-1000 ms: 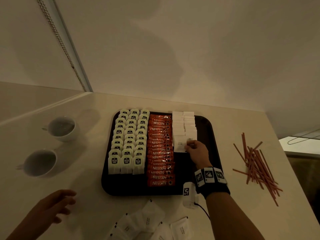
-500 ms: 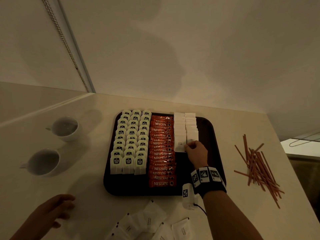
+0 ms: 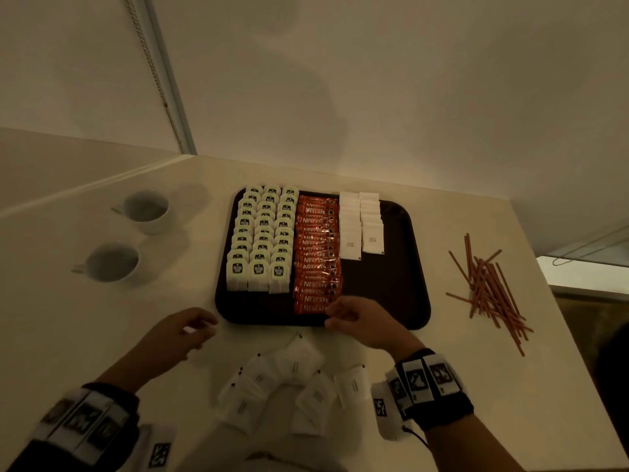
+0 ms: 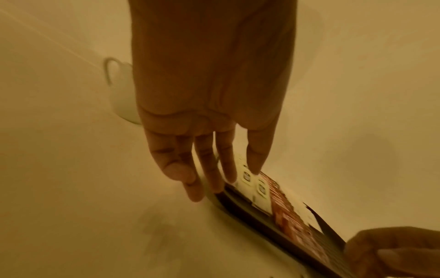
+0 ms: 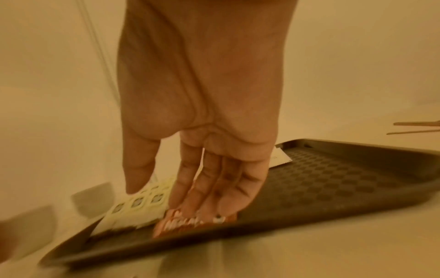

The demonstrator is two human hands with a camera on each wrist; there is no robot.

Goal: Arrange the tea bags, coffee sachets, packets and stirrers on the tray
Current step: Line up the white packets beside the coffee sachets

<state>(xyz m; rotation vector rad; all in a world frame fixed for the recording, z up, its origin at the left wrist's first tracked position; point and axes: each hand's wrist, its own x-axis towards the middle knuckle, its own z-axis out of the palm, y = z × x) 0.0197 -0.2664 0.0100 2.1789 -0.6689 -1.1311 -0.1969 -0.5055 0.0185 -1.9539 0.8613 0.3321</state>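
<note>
Right hand [image 3: 360,321] pulled back from white packets [image 3: 360,229] to tray [image 3: 408,315] near edge, fingers loose, empty, over coffee sachets [image 3: 316,253]; left hand [image 3: 180,332] relaxed, empty.

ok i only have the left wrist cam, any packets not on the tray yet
observer: yes, loose white packets lie on the table between the two wrists, just in front of the tray.
operator: and the stirrers
observer: the stirrers lie in a heap on the table to the right of the tray, none on it.
operator: whats the right hand doing
observer: the right hand is at the tray's near edge, fingers fairly straight over the near end of the coffee sachets, holding nothing. Whether it touches them I cannot tell.
</note>
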